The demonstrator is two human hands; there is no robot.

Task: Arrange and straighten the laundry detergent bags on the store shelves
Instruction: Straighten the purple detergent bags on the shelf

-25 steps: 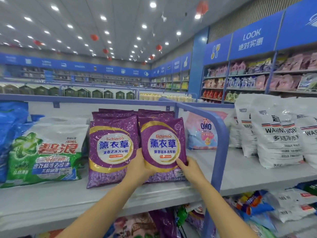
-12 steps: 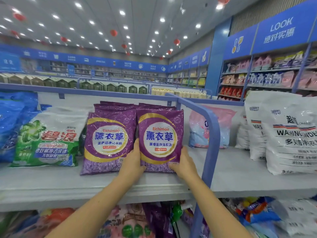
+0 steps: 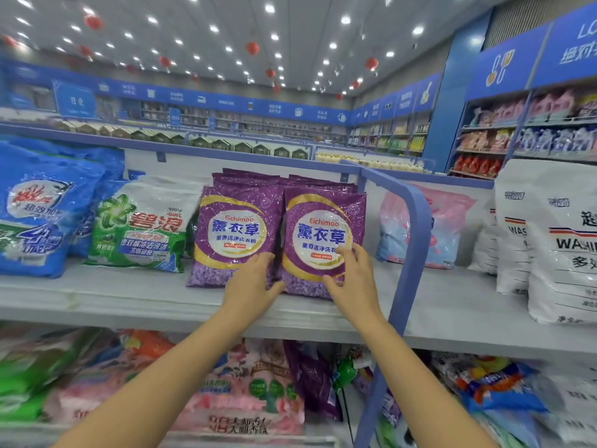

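Hands both flat, gripping nothing: my left hand (image 3: pixel 250 281) presses the left purple bag (image 3: pixel 231 234) at its lower corner, right hand (image 3: pixel 352 279) spreads on the right purple bag (image 3: pixel 318 218). Bags upright on the shelf (image 3: pixel 129 302). Squaring step; next probably nudge fronts flush.

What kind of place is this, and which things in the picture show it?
Most likely a supermarket: purple detergent bags stand side by side on a grey shelf, and stocked wall shelves run under blue signs.
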